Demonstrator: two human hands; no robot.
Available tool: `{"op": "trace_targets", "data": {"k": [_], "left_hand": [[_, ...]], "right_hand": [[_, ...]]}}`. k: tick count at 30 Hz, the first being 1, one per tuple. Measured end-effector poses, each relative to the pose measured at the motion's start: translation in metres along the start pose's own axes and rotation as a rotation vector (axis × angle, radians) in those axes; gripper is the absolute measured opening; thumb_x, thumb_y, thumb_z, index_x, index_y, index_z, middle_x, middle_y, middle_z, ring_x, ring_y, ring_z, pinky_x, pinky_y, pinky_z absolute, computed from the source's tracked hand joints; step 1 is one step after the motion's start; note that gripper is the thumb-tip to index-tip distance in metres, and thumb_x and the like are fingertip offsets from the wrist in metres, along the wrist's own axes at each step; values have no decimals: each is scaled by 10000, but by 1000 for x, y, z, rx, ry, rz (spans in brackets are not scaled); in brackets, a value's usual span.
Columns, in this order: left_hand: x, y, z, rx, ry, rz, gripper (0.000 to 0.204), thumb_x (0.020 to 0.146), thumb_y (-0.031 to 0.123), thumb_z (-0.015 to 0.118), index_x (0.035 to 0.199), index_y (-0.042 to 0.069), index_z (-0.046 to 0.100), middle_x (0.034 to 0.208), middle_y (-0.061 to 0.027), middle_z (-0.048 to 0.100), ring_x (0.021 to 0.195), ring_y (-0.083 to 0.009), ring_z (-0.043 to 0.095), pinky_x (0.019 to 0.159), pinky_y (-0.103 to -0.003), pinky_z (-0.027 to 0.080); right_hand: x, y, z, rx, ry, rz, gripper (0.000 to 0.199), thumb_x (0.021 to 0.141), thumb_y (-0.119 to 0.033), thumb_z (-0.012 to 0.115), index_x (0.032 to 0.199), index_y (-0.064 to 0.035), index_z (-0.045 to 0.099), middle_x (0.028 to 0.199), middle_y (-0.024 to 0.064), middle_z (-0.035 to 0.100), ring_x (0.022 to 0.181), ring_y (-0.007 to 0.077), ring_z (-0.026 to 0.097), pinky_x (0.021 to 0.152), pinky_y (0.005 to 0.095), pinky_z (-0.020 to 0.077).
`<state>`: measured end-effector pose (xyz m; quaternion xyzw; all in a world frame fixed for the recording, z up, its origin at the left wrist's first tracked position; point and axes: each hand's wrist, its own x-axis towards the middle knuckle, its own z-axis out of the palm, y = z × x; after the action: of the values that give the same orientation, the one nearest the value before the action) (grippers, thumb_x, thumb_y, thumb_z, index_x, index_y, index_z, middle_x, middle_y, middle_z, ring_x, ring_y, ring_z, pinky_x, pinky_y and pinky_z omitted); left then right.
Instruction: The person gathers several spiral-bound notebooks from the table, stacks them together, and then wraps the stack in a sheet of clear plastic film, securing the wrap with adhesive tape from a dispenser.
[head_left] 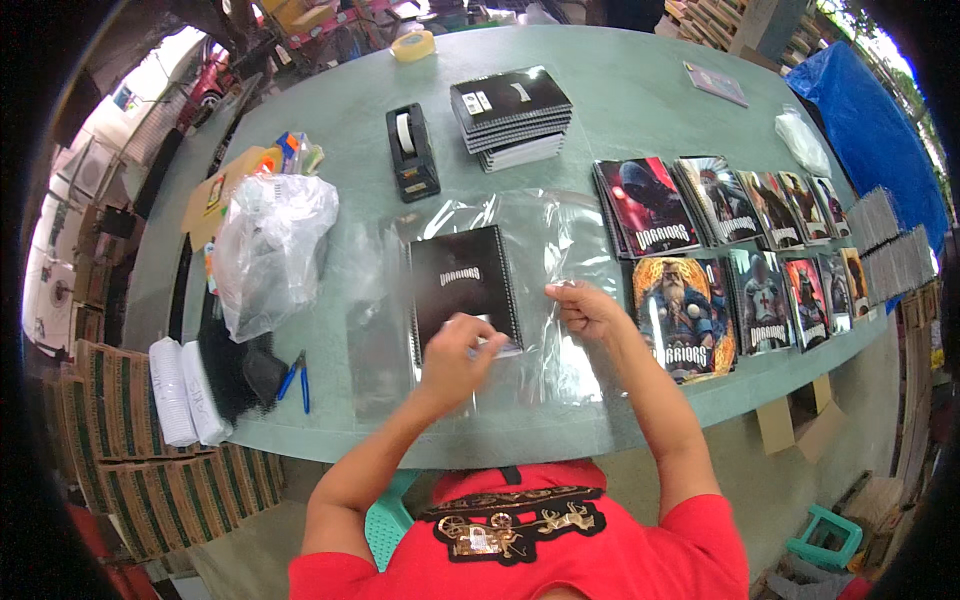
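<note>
Left hand (458, 345), blurred, fingers curled on the notebook (464, 285)'s near edge; grip cannot be told. Right hand (588, 308), at 3 o'clock, pinches the sleeve (560, 240). Notebook: mid-surface (640, 100), stiff, light. Sleeve: limp, slippery; take by its edge. Stack (512, 115) at 12 o'clock.

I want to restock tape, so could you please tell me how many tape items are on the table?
2: a black tape dispenser beside the notebook stack, and a loose yellowish tape roll at the far edge. Others may be hidden among the clutter at left.
</note>
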<state>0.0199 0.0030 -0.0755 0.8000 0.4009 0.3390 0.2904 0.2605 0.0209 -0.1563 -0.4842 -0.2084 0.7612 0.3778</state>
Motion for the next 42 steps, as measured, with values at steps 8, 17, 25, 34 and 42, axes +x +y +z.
{"op": "trace_targets", "data": {"k": [8, 17, 25, 34, 42], "left_hand": [[34, -140, -35, 163, 330, -341, 322, 786, 271, 617, 951, 2, 557, 839, -130, 583, 738, -220, 559, 674, -324, 444], [63, -155, -10, 76, 179, -452, 884, 677, 437, 701, 1324, 33, 253, 1218, -267, 397, 1142, -358, 390, 951, -412, 318], [60, -151, 0, 4, 216, -361, 874, 628, 484, 709, 1306, 99, 314, 1250, -231, 370, 1135, -381, 360, 948, -459, 290], [124, -78, 16, 220, 60, 50, 623, 753, 374, 595, 1247, 51, 398, 1054, -238, 495, 1025, -382, 465, 870, -448, 373], [242, -158, 0, 454, -301, 132, 418, 700, 156, 642, 1087, 45, 531, 1014, -198, 551, 889, -339, 561, 784, -403, 461]], "right_hand": [[-24, -55, -28, -972, 336, -269, 363, 717, -355, 672, 847, -22, 616, 874, 162, 567, 803, 296, 572, 723, 384, 471], [-41, -85, 69, -1066, 100, -142, 237, 738, -222, 580, 644, -6, 604, 606, 108, 605, 534, 188, 588, 453, 313, 442], [59, -7, 154, -1550, -58, -451, 211, 657, -211, 560, 630, -6, 602, 647, 204, 584, 642, 353, 586, 617, 434, 467], [36, 24, 159, -1491, 238, -512, 303, 765, -287, 508, 832, 7, 535, 722, 183, 591, 669, 352, 586, 623, 441, 463], [24, 21, 159, -1279, 251, -519, 394, 792, -162, 452, 1142, 9, 398, 705, 183, 583, 668, 335, 591, 590, 439, 451]]}}
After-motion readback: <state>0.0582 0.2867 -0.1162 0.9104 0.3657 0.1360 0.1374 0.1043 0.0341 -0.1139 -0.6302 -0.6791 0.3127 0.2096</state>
